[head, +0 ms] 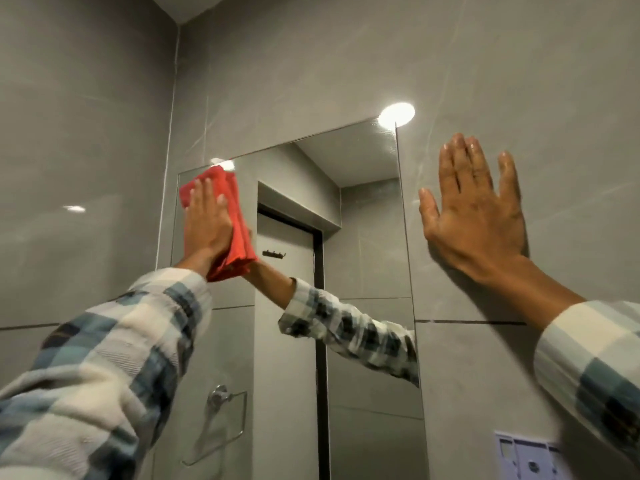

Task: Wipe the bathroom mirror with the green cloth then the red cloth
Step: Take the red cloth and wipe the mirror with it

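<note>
The frameless mirror (363,209) hangs on a grey tiled wall and fills the middle of the view. My left hand (207,223) presses the folded red cloth (239,220) flat against the mirror's top left corner. The cloth sticks out above and to the right of the hand. My right hand (474,209) lies flat on the wall tile just right of the mirror's edge, fingers spread and empty. The green cloth is not in view.
A side wall (79,161) meets the mirror wall at a corner close to the mirror's left edge. The mirror reflects a door, a hook rail, a towel ring (221,396) and my sleeve. A white switch plate (526,459) sits low on the right.
</note>
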